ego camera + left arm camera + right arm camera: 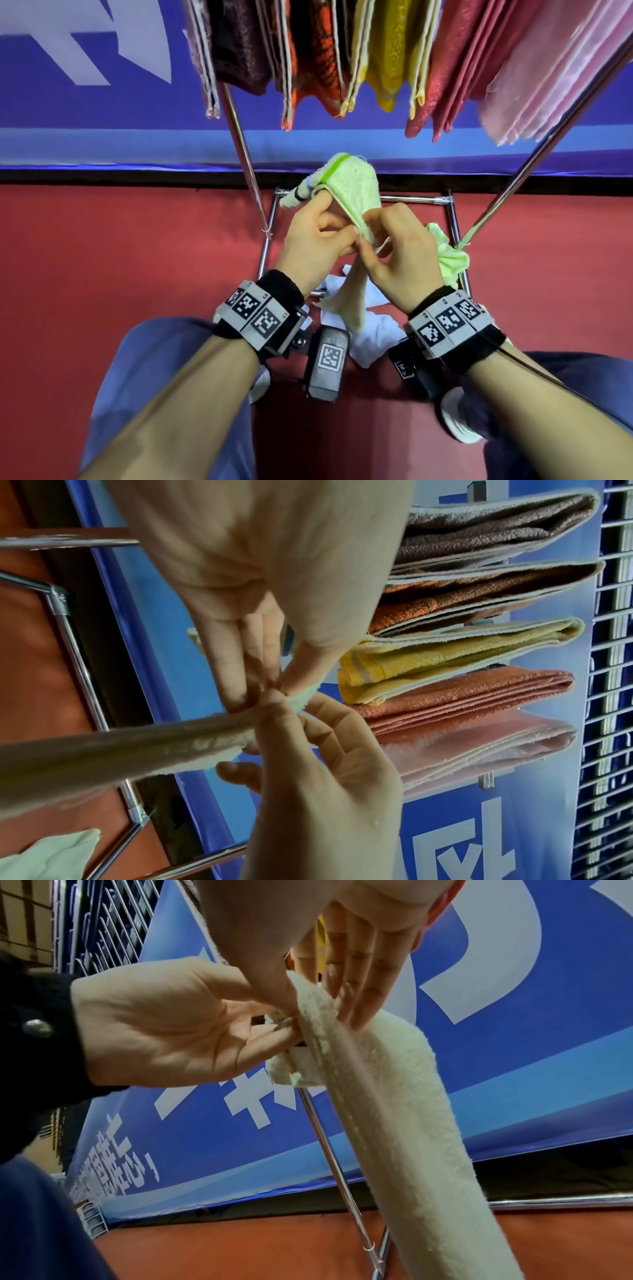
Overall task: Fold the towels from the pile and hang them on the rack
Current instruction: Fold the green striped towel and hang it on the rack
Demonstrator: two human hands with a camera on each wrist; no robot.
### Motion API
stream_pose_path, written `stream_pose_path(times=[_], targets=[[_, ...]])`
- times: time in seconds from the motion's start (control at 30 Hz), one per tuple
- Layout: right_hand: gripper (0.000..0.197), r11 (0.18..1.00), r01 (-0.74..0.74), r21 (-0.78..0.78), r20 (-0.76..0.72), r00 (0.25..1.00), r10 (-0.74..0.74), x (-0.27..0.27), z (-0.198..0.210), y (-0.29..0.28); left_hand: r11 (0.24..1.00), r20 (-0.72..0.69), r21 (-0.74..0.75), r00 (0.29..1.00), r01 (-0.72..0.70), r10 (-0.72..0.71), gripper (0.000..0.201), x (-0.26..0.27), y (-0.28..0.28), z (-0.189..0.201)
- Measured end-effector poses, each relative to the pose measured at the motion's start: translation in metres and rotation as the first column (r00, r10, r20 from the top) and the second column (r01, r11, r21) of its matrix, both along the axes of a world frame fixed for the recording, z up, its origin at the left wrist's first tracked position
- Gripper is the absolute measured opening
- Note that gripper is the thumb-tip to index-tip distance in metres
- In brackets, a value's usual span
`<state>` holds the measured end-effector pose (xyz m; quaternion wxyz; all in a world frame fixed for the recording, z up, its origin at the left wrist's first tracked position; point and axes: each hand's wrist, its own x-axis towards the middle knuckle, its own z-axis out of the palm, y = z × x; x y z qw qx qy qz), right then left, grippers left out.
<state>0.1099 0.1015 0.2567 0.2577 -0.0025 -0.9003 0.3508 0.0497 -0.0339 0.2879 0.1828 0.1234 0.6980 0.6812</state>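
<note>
Both hands, L (317,240) & R (399,251), pinch pale green towel (356,192) edge.

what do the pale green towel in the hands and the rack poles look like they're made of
Pale green towel: looks like cotton terry, soft and matte, judging by the nubby looped pile in the right wrist view and its limp drape; the fibre is a guess. Rack poles: apparently chromed or polished steel tube, shiny with bright streak highlights and clamp joints at the base.

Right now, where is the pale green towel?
Head view, centre: the pale green towel is pinched between left hand and right hand, below the hung towels.
</note>
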Motion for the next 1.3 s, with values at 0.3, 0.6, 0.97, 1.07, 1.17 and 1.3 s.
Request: stream_pose_path(times=[0.3, 0.6, 0.97, 1.07, 1.17, 1.3], targets=[[0.029, 0.993, 0.049, 0.108, 0.071, 0.996, -0.057, 0.004, 0.000, -0.009, 0.997, -0.041, -0.057, 0.998, -0.046, 0.043, 0.037, 0.006, 0.007, -0.006], [0.029, 0.993, 0.111, 0.042, 0.043, 0.993, -0.113, -0.002, 0.001, 0.003, 0.979, -0.174, -0.195, 0.984, -0.054, 0.020, 0.027, 0.005, 0.006, -0.007], [0.031, 0.999, 0.030, 0.041, 0.090, 0.995, -0.034, 0.002, -0.003, -0.006, 0.989, -0.149, -0.148, 0.989, -0.009, -0.013, 0.038, 0.009, 0.008, -0.007], [0.029, 0.996, -0.038, -0.077, 0.051, 0.998, 0.042, 0.002, 0.003, -0.006, 0.987, -0.191, -0.153, 0.981, -0.044, 0.014, 0.034, 0.006, 0.006, -0.009], [0.023, 0.959, -0.016, -0.282, 0.033, 0.999, 0.027, 0.000, 0.009, -0.004, 0.983, -0.205, -0.176, 0.978, -0.060, 0.023, 0.030, 0.002, 0.005, -0.014], [0.012, 0.943, 0.046, -0.330, 0.017, 0.999, -0.042, -0.005, 0.012, 0.005, 0.962, -0.266, -0.273, 0.961, 0.002, -0.078, 0.021, 0.005, 0.006, -0.019]])
